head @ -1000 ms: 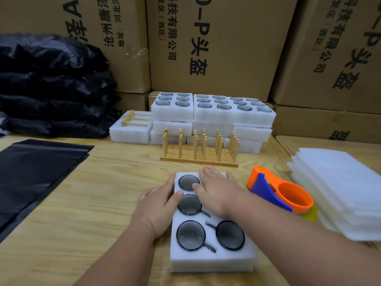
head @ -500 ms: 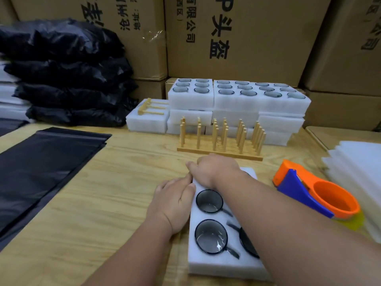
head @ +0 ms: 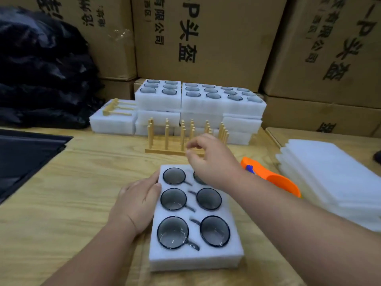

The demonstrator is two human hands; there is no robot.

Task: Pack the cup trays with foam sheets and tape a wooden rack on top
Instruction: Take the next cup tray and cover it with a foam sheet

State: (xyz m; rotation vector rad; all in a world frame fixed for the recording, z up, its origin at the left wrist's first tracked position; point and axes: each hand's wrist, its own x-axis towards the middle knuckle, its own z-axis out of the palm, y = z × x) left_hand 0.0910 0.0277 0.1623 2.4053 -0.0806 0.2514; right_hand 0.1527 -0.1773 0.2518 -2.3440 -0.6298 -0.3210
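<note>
White foam forms the near tray (head: 195, 259) on the wooden table (head: 72, 193), with six dark glass cups (head: 173, 199) seated in its wells. The left hand (head: 137, 205) lies flat against its left edge, fingers straight. The right hand (head: 212, 159) hovers over the far end, fingers loosely curled, empty. Beyond stands the rack (head: 181, 139), then stacked trays (head: 222, 102) holding cups. Foam sheets (head: 334, 178) lie right.
</note>
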